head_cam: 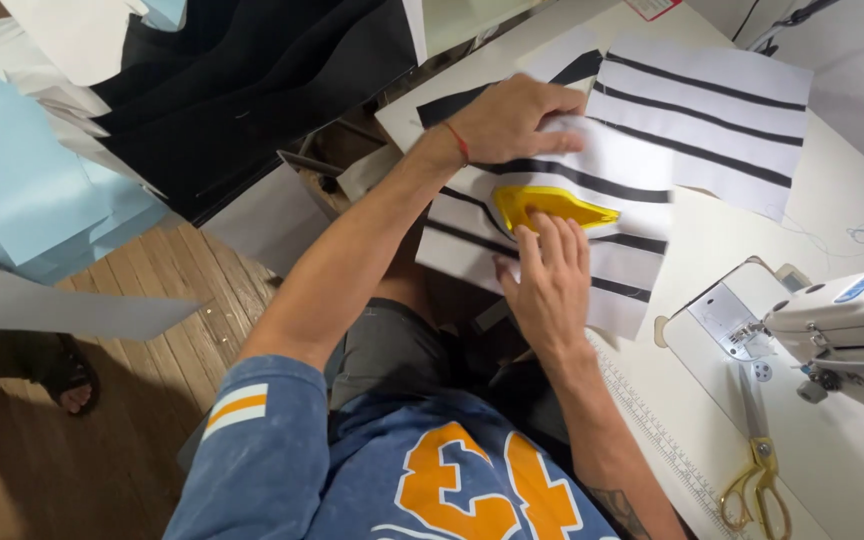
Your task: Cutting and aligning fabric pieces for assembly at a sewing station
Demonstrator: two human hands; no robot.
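1. Fabric: striped panel (552, 215) lies on the surface (852, 200), yellow patch (550, 206) placed on it.
2. Left hand (512, 120) flat, unclenched, pins the panel; right hand (549, 280) flat, fingertips touching the patch.
3. Patch looks positioned but unstitched; sewing machine (832, 320) stands apart.

This is a sewing workshop. A white sewing machine (832, 325) sits at the right on a white table (832, 190), with gold-handled scissors (757, 480) and a ruler (662, 440) near it. Striped fabric pieces (702, 120) lie on the table; black cloth (242, 80) and pale blue sheets (42, 190) are piled at far left over a wooden floor (72, 460).
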